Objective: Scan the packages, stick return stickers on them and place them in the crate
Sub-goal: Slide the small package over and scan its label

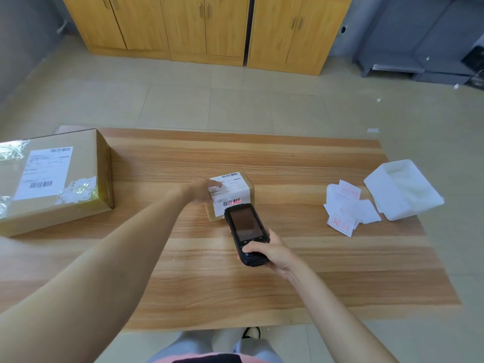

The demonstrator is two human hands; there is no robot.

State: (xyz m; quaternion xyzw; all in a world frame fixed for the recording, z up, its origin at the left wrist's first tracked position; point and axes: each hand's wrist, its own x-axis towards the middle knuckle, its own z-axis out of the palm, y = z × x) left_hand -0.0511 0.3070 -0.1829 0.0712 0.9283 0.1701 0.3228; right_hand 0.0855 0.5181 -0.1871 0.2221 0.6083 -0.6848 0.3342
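A small cardboard package (239, 188) with a white shipping label lies in the middle of the wooden table (262, 284). My left hand (201, 191) rests on its left side, a finger lying on the label. My right hand (269, 251) grips a black handheld scanner (246, 230) just in front of the package; a red scan line falls on the label's lower barcode. A loose pile of white return stickers (348, 208) with red print lies to the right. A large cardboard package (52, 179) with a label stands at the table's left edge.
A white foam pouch (403, 189) lies at the table's right edge beside the stickers. Wooden cabinets (209, 30) line the far wall and a grey unit (419, 40) stands at the back right. No crate is in view.
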